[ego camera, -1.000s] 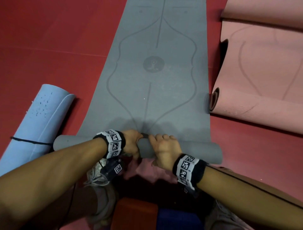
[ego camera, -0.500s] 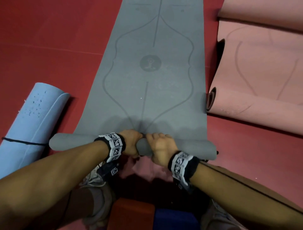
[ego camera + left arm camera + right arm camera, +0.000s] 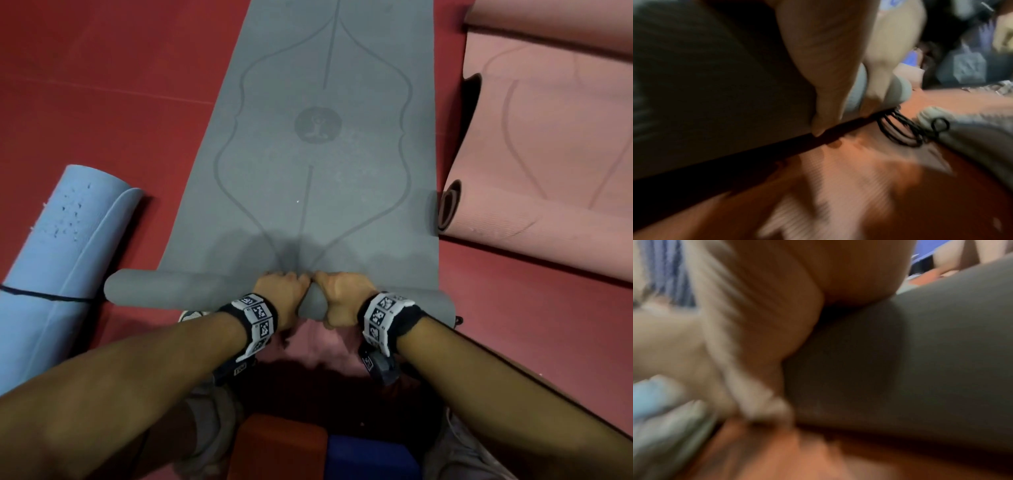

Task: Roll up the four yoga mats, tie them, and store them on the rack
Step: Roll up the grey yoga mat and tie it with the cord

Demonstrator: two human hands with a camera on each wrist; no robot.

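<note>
We look down on a red floor (image 3: 102, 85) that carries everything here. On it the grey yoga mat (image 3: 322, 137) runs away from us, still mostly flat, with a printed outline and a round seated-figure emblem (image 3: 318, 124) near its middle; its near end is wound into a tight roll (image 3: 164, 287) that lies crosswise just in front of us and sticks out past the flat part on our left. To the right, beside the grey mat's edge, lies a pink yoga mat (image 3: 555, 144), partly rolled, with a curled dark-lined end (image 3: 449, 205) close to the grey mat. To the left lies a light blue yoga mat (image 3: 65, 246), already rolled, with a thin black cord (image 3: 44, 296) tied around it. Our left hand (image 3: 282, 294) and right hand (image 3: 342, 296) sit side by side on the middle of the grey roll, nearly touching each other, fingers curled over the top of it and clasping it. Each wrist wears a black band with black-and-white square markers (image 3: 257, 315). The left wrist view shows the left hand's thumb (image 3: 830, 81) pressed down the near face of the roll to the floor, and a small coil of black cord (image 3: 900, 129) lying on the floor at the roll's far end beside a grey shoe (image 3: 962, 129). The right wrist view is heavily blurred; we can only make out the dark grey roll against the palm.
</note>
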